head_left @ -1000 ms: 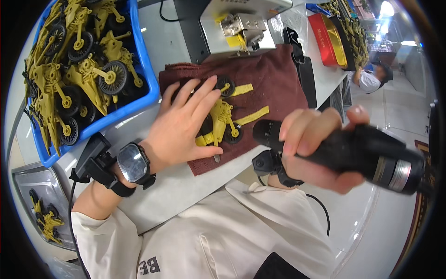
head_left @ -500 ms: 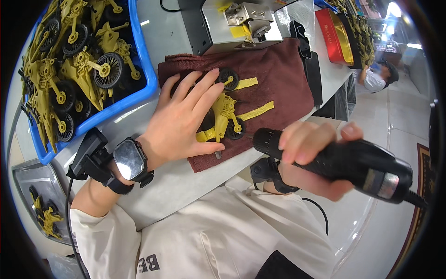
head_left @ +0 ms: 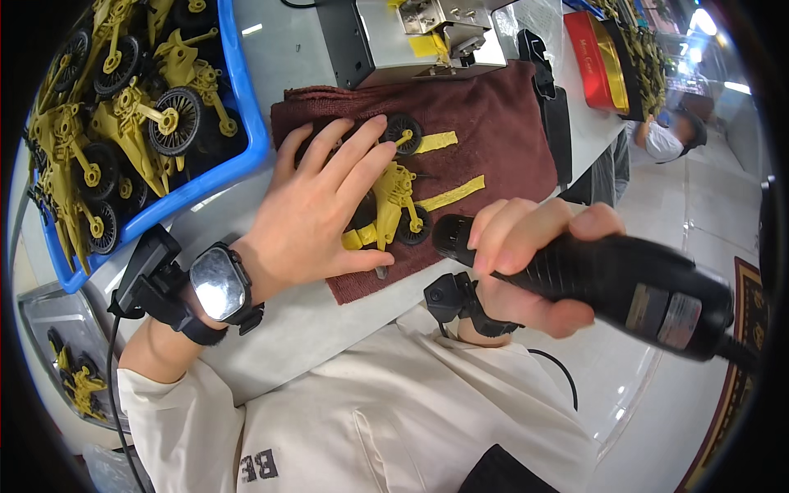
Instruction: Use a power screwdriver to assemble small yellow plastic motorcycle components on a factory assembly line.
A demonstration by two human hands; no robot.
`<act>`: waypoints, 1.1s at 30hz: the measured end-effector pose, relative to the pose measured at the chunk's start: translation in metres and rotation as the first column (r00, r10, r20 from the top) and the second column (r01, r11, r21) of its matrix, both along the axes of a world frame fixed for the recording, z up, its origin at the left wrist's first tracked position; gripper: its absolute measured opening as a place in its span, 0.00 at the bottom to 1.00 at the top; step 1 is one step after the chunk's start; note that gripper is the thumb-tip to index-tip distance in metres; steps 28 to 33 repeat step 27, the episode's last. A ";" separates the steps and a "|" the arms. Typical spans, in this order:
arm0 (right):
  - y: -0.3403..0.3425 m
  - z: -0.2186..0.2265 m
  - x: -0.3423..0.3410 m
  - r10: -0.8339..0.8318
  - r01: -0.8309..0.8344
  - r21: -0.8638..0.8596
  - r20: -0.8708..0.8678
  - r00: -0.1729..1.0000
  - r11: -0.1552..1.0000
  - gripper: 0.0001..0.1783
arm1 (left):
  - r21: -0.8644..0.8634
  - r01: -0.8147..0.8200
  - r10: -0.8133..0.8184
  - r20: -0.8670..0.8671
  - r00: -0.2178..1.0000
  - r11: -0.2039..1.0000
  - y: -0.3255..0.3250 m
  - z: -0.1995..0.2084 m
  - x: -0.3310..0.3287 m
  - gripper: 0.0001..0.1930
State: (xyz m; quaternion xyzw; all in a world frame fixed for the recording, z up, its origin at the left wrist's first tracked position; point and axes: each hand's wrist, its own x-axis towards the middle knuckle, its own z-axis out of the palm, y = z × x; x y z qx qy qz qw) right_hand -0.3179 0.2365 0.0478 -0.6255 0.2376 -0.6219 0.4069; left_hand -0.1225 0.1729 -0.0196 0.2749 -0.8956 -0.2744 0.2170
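Observation:
A yellow toy motorcycle [head_left: 394,195] with black spoked wheels lies on a folded brown towel [head_left: 493,140]. My left hand [head_left: 308,201] rests over its left part with fingers spread, hiding much of it. In my right hand [head_left: 526,259] is a black electric screwdriver [head_left: 604,275], its fingers wrapped round the body and its front end pointing left at the toy's near wheel [head_left: 413,225]. A small gap shows between the tool's front end and that wheel. Two yellow strips [head_left: 450,194] lie on the towel to the right of the toy.
A blue crate [head_left: 256,140] full of similar yellow toy parts stands at the left. Below it, a clear tray [head_left: 49,308] holds another toy. At the back are a metal machine [head_left: 386,49] and a red box [head_left: 588,62]. A person [head_left: 662,138] is far right.
The electric screwdriver and my right hand have moved slightly left, and the tool's front end is a bit higher. My left hand stays on the toy.

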 end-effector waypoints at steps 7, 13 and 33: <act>-0.011 0.011 0.008 -0.114 0.121 0.099 -0.070 0.991 0.988 0.32 | -0.009 -0.008 0.008 0.019 1.000 1.000 0.000 0.002 -0.001 0.48; -0.076 0.089 -0.003 -0.206 0.216 -0.012 0.249 0.946 0.976 0.29 | 0.000 -0.006 0.006 -0.008 1.000 1.000 0.004 0.006 -0.001 0.47; -0.043 0.061 -0.005 0.375 -0.374 0.035 -0.055 0.925 0.927 0.38 | -0.007 -0.023 0.023 -0.032 0.999 1.000 0.004 0.001 0.000 0.48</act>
